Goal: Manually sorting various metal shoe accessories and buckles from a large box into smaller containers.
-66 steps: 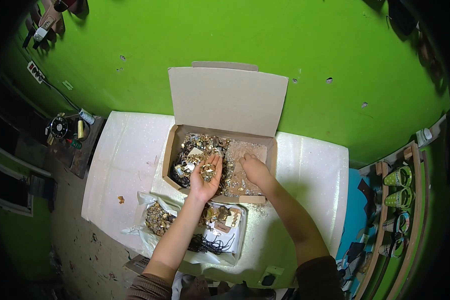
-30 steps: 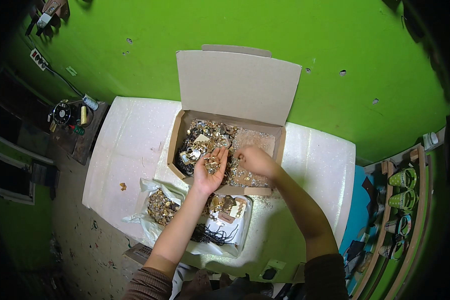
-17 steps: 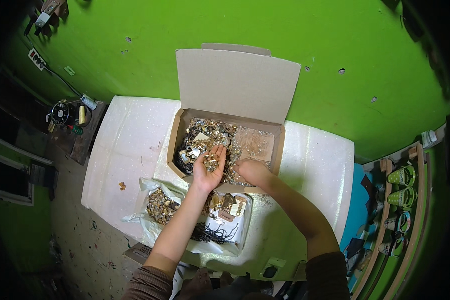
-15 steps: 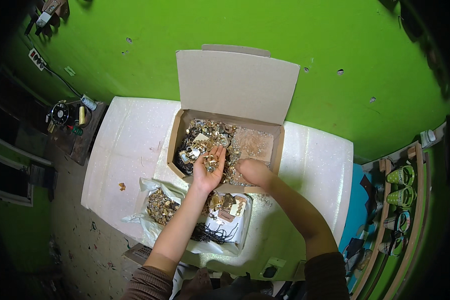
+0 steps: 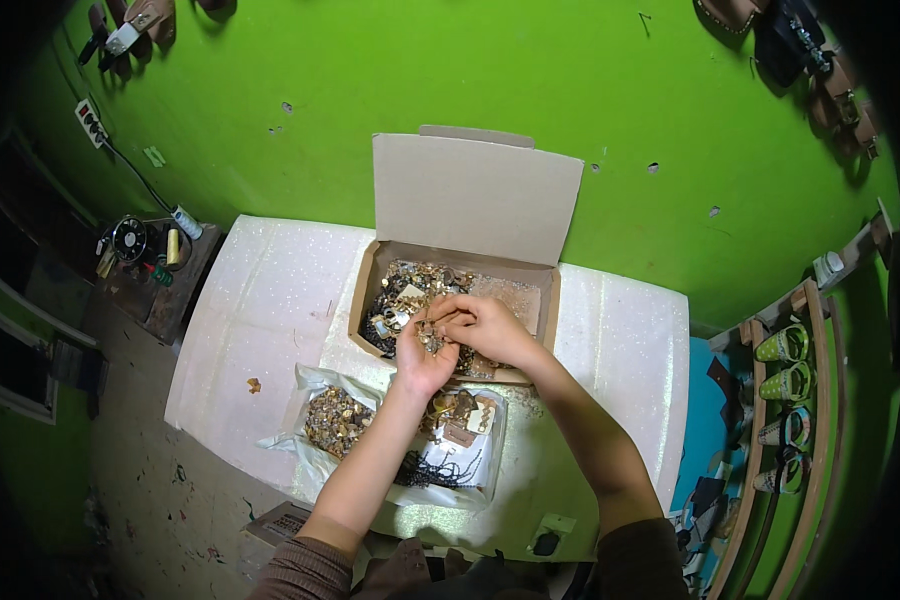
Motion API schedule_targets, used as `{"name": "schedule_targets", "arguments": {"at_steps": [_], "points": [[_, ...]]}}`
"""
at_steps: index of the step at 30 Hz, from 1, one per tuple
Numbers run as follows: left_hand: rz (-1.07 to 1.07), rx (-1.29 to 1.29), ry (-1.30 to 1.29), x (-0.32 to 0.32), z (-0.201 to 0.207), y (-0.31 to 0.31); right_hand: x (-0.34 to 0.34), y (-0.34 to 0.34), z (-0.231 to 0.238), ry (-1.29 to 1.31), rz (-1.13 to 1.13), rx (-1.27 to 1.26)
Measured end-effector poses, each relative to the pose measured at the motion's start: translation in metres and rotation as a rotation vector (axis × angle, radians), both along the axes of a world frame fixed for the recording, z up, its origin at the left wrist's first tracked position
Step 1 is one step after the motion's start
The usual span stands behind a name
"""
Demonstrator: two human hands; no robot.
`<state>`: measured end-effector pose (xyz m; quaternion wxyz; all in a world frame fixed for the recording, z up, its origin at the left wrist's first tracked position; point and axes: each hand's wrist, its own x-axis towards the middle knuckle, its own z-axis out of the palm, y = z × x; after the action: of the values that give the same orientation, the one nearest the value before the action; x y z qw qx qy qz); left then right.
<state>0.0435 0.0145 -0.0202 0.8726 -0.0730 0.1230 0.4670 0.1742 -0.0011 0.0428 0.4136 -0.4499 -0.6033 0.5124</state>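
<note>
My left hand (image 5: 424,361) is palm up and cupped, holding a small heap of gold and silver metal trinkets (image 5: 431,340). Over that palm my right hand (image 5: 490,331) bends in from the right, its fingertips pressed together at the heap. Whatever it pinches is too small to make out. Both hands are above the front part of an open cardboard box (image 5: 358,318). Gold, silver and black trinkets (image 5: 395,300) crowd its left side; small clear beads lie around a tan piece (image 5: 515,297) on its right.
In front of the box, a white plastic bag (image 5: 307,385) holds more trinkets, beside a white tray (image 5: 492,465) with black bead strands (image 5: 438,470). The box's raised lid (image 5: 478,195) stands near the green wall. A rack with sandals (image 5: 782,382) is at the right.
My right hand has moved left from the beads in the box to the left palm, its fingers now at the trinkets. The left hand remains cupped. The view has shifted slightly.
</note>
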Motion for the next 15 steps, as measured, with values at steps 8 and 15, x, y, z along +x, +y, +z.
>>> {"name": "schedule_targets", "arguments": {"at_steps": [8, 15], "points": [[-0.004, -0.160, 0.044, -0.060, 0.006, -0.053, -0.055, -0.043, 0.017, -0.375, -0.072, 0.214], [-0.109, -0.208, 0.238, -0.126, -0.006, -0.085, -0.130, -0.078, -0.014, -0.719, -0.096, 0.402]]}}
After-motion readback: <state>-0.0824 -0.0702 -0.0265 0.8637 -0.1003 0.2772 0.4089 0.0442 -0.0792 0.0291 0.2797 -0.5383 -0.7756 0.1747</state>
